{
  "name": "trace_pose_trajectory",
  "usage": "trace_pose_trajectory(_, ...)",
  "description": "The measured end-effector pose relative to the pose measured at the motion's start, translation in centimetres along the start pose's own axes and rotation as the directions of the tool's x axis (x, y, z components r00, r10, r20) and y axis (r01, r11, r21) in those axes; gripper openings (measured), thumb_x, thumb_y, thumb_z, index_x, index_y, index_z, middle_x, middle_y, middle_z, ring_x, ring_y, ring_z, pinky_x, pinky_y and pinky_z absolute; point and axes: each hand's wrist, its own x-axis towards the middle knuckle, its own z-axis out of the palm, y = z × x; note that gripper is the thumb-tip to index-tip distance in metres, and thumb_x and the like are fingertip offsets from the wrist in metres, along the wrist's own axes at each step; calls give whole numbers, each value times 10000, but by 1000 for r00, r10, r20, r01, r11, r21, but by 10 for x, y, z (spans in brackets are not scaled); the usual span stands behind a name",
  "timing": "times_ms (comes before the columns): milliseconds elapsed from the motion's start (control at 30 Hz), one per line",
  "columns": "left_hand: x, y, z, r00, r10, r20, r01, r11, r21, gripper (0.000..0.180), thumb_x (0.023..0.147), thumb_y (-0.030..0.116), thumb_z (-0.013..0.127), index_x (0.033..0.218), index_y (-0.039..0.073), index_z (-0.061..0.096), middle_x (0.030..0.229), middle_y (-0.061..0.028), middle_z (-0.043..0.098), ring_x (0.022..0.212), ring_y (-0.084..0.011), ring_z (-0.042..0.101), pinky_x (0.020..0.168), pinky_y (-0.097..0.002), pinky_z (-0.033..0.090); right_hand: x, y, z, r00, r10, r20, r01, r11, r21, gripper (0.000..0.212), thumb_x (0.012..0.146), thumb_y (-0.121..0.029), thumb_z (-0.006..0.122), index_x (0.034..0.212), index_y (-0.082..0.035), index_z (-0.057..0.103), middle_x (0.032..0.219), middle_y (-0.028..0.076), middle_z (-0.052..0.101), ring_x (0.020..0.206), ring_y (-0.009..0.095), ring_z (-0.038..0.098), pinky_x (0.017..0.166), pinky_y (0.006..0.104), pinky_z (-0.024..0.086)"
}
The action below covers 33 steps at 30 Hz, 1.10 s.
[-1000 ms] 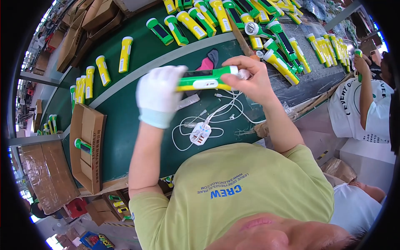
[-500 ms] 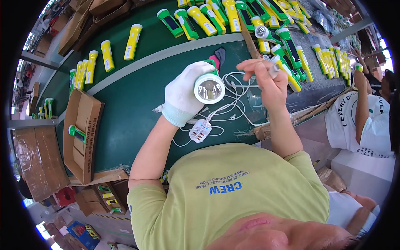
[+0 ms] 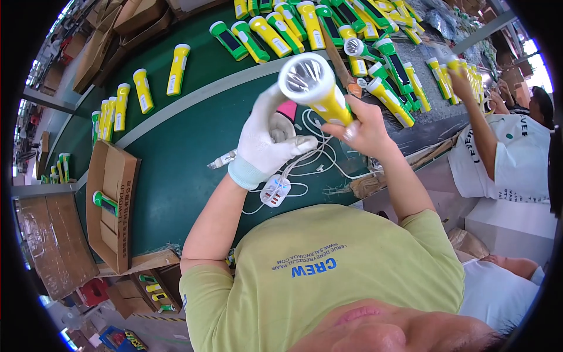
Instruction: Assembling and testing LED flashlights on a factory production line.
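Note:
My right hand [image 3: 369, 124] is closed around the lower body of a yellow flashlight [image 3: 328, 105], raised over the green table with its white-rimmed lens toward me. A small white blurred spot shows by the fingers of that hand; I cannot make out what it is. My left hand [image 3: 264, 141], in a white glove, is just left of and below the flashlight's head. Its thumb and fingers are curved and apart, holding nothing that I can see. Below the hands lie tangled white charging cables [image 3: 319, 149] and a white multi-port USB charger [image 3: 274, 192].
Several yellow and green flashlights [image 3: 267, 35] line the far side and pile up at the right. A cardboard tray [image 3: 134, 193] with one flashlight stands at left. A pink and dark cloth [image 3: 287, 109] lies behind my left hand. Another person [image 3: 510, 146] works at right.
The flashlight has passed from my left hand to my right and is raised and tilted, its yellow side now showing. The white cable plug my right hand held earlier no longer shows clearly.

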Motion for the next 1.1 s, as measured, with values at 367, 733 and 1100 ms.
trace_pose_trajectory(367,-1,3,29,931,365,21,-351,876,330,678,668,223,852,1243,99,515,1107,-107,631,971,-246,667,814,-342,541,26,26,48,994,-88,-69,91,995,43,404,747,10,633,1119,-135,570,1034,78,648,917,322,640,728,361,522)
trace_pose_trajectory(733,-8,1,33,1000,-6,-26,0,975,-221,452,784,54,730,1199,34,552,1131,-53,577,1039,-124,580,879,-271,485,26,30,57,983,-125,-134,123,992,-26,528,680,-72,758,1170,-90,564,1087,99,650,968,239,668,808,304,531)
trace_pose_trajectory(1100,-12,7,23,975,224,8,-223,974,-42,669,691,8,744,1306,13,482,1241,-73,549,1150,-159,536,996,-302,425,26,21,61,971,-167,-172,170,985,7,414,713,-119,757,1091,-117,589,966,68,658,735,292,661,609,335,519)
